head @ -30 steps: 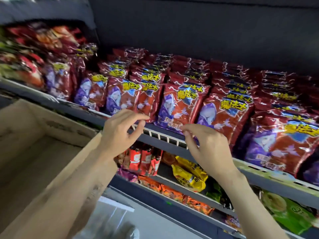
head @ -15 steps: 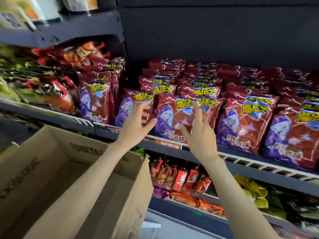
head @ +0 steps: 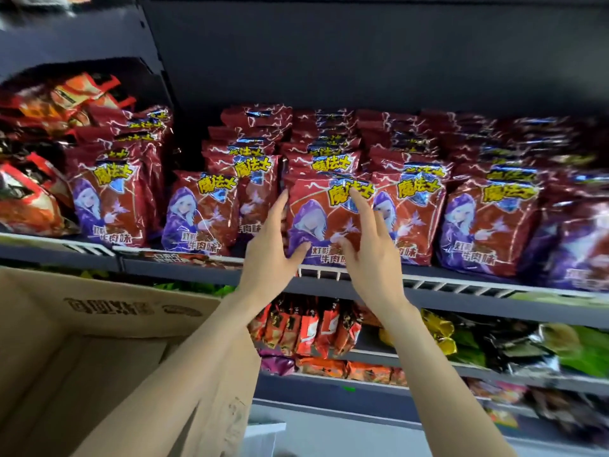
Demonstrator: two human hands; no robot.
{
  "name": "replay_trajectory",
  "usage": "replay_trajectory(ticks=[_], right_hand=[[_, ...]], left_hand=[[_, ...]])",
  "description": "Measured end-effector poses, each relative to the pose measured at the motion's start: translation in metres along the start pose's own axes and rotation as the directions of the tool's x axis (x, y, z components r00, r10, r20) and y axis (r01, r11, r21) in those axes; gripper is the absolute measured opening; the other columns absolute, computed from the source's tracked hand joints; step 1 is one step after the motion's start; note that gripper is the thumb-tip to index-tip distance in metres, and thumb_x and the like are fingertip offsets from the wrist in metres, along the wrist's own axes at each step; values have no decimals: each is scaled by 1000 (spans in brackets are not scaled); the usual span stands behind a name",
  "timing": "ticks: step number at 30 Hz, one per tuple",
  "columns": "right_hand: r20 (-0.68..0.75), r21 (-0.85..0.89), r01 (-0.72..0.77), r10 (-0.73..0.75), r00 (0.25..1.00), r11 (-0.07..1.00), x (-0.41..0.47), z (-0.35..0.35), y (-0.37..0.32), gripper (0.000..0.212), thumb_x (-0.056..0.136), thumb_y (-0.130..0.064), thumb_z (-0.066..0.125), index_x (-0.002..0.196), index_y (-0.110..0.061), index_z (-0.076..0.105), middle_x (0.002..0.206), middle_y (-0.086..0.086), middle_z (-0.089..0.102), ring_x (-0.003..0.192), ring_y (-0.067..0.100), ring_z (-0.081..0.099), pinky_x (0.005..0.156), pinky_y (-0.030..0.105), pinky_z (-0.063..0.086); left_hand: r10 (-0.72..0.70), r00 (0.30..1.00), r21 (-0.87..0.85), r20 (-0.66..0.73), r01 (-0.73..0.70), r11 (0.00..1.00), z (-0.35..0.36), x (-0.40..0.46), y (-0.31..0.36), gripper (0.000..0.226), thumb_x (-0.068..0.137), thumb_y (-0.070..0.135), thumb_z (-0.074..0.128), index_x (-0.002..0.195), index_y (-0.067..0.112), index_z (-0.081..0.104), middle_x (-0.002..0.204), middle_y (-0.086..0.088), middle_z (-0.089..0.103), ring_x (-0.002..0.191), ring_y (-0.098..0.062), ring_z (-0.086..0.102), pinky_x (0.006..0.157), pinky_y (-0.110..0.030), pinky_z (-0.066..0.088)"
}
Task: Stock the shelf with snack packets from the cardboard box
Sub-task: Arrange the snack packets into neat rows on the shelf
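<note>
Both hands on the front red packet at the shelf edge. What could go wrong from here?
1. The front packet stands right at the wire lip; a nudge from the left hand or right hand could tip it off the shelf.
2. The rows behind are packed tight and leaning; pushing back may crumple or topple them.
3. The cardboard box sits left of the drop line, so a falling packet would likely miss it.

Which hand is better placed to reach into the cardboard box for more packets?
Probably the left hand: the cardboard box sits directly below its forearm, while the right hand is farther away.
</note>
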State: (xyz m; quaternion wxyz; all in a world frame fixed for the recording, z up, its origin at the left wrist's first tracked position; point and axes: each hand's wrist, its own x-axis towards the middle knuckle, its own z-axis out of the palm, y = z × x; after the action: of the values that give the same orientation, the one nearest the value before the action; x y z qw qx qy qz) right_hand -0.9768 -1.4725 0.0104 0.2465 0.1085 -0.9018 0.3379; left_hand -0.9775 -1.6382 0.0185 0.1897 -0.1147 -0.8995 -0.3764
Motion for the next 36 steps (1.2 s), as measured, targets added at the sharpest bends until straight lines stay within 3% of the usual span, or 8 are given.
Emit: replay_trajectory(ticks=[4,9,12,15,19,23,27,36], right_hand=[[-78,-31,-26,23,997,999,-8,-45,25,70,92,-10,61,149,-26,24,127,10,52,51,18,49,46,32,46],[-189,-95,-109,89,978,990,-22,-108,64,70,89,-2,62,147,-21,28,133,12,51,78,33,58,62,41,50],[-184,-174,-155,123,975,972,-31,-134,91,70,89,1,60,148,-20,28,129,13,52,73,36,60,56,38,50],[-136,-298,-200,166,977,933,-37,-146,111,70,90,-5,62,149,-20,28,114,15,53,56,26,51,47,31,40],[-162,-513,-291,241,957,808,-40,-160,120,63,88,-12,65,145,-22,38,123,18,50,86,36,59,54,31,37],[-292,-608,-315,163,942,729,-50,-161,127,54,78,-8,74,128,-18,57,128,21,49,105,42,49,74,48,46],[-293,-550,-363,233,927,752,-57,-155,143,56,82,-18,71,134,-23,52,148,21,30,130,48,32,97,64,35],[-246,-449,-287,192,950,846,-57,-150,155,58,87,-19,66,141,-18,44,153,25,19,128,50,31,93,59,42]], left_hand=[[86,995,2,41,-86,996,26,7,38,84,84,23,71,150,16,19,130,-5,57,75,-19,64,70,-17,47],[195,975,-63,107,-189,980,77,15,95,79,86,19,69,149,15,21,132,-7,56,63,-11,59,71,-16,46],[147,974,-150,172,-122,981,112,12,120,80,87,13,67,150,17,18,125,-13,59,84,-27,66,76,-40,56],[125,969,-164,211,-91,982,136,10,134,80,87,11,66,150,18,17,136,-11,51,93,-24,65,80,-38,56],[128,976,-169,178,-98,981,153,10,147,78,88,9,65,149,19,18,146,-6,41,112,-19,59,89,-35,53],[73,987,-145,142,-52,988,164,9,156,78,88,10,64,150,22,17,148,-2,40,98,-17,64,83,-27,53],[102,991,-65,81,-97,993,176,7,163,79,88,10,64,150,19,16,142,-5,41,119,-18,51,91,-26,48],[100,984,21,149,-105,994,190,8,166,97,82,20,73,151,8,6,154,-11,23,142,-24,23,113,-32,26]])
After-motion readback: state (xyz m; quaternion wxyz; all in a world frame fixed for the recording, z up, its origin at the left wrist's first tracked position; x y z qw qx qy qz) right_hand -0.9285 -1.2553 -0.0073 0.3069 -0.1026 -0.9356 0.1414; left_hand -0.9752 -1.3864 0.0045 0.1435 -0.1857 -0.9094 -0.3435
